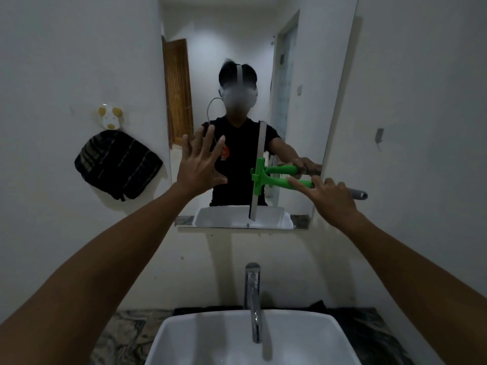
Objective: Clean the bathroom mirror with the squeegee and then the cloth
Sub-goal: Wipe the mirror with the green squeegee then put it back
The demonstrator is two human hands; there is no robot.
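The bathroom mirror (237, 48) hangs on the white wall above the sink. My right hand (333, 200) grips the green handle of a squeegee (263, 180), whose long white blade stands upright against the glass right of the mirror's middle. My left hand (201, 162) is raised flat in front of the mirror's lower left, fingers spread, holding nothing. A dark striped cloth (117, 164) hangs on the wall left of the mirror, below a small wall hook. The mirror reflects a person and the squeegee.
A white basin (184, 335) with a chrome tap (252, 299) sits directly below me on a marbled counter (121, 335). A narrow shelf (184, 223) runs under the mirror. A metal hook (379, 137) sticks out of the right wall.
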